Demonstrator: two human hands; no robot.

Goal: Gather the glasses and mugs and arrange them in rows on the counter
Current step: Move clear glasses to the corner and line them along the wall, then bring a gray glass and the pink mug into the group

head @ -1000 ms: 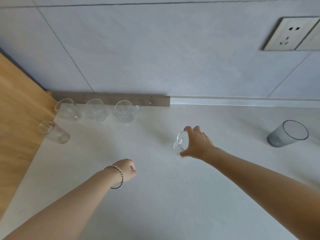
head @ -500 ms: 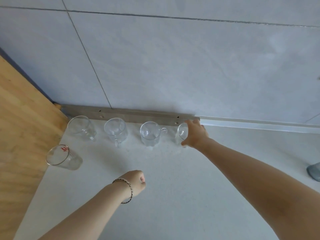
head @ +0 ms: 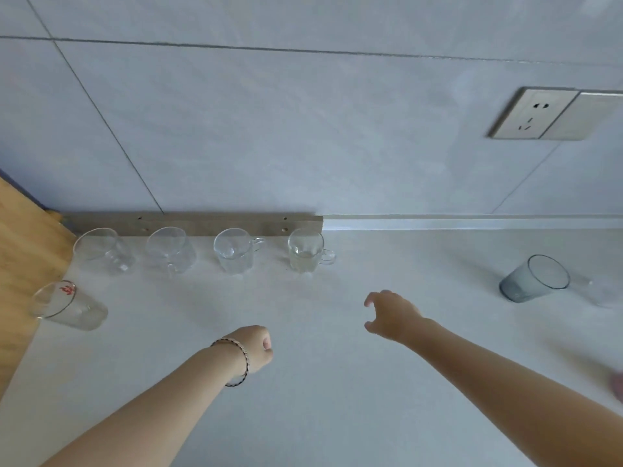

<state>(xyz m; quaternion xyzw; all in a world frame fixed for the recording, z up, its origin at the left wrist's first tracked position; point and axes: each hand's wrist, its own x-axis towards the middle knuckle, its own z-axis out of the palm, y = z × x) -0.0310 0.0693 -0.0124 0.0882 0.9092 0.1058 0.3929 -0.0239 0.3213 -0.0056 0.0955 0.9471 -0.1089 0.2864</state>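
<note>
Several clear glass mugs stand in a row along the back of the white counter (head: 337, 382). The rightmost mug (head: 306, 251) has its handle to the right; left of it stand a handled mug (head: 234, 251) and two more mugs (head: 170, 249) (head: 102, 249). A glass with a red logo (head: 69, 306) stands in front of the row at the far left. A grey tumbler (head: 534, 278) stands apart at the right. My right hand (head: 392, 315) hovers open and empty in front of the rightmost mug. My left hand (head: 258, 347) is a closed fist, holding nothing.
A wooden panel (head: 23, 257) borders the counter on the left. A grey strip (head: 202, 222) runs along the wall base behind the mugs. A wall socket (head: 536, 114) sits on the tiled wall at upper right. A faint clear object (head: 603, 293) lies right of the tumbler.
My right hand carried a clear mug to the right end of the back row, let go of it and drew back toward me. The left fist stayed put.
</note>
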